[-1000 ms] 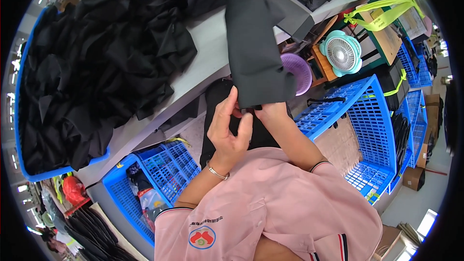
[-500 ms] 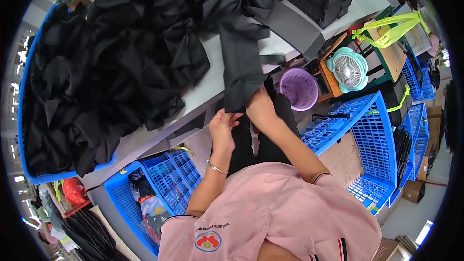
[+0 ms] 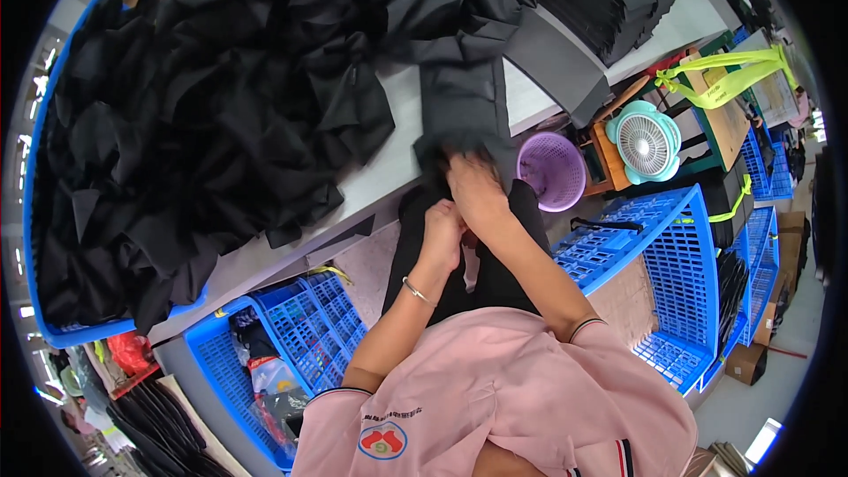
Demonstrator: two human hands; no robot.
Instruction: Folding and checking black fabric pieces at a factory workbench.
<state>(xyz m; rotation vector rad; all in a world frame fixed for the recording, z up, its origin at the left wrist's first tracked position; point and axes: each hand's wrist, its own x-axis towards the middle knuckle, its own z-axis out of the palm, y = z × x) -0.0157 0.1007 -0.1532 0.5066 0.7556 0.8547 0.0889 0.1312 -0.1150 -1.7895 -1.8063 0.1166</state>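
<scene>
Black cloth piece (image 3: 464,110) now lying flat on the desk (image 3: 393,155)

Both hands are pinching its near edge: left hand (image 3: 442,225) just below the right hand (image 3: 473,190).

A heap of loose black fabric (image 3: 203,115) covers most of the worktop (image 3: 402,137), leaving only a bare pale strip along its near edge, beside the folded black piece (image 3: 464,106) under the right hand (image 3: 475,190). A stack of flat black pieces (image 3: 601,0) blocks the far right end. Below the edge, a purple basket (image 3: 552,170), a teal fan (image 3: 645,141) and blue crates (image 3: 671,274) crowd the right; another blue crate (image 3: 300,336) fills the left.
</scene>
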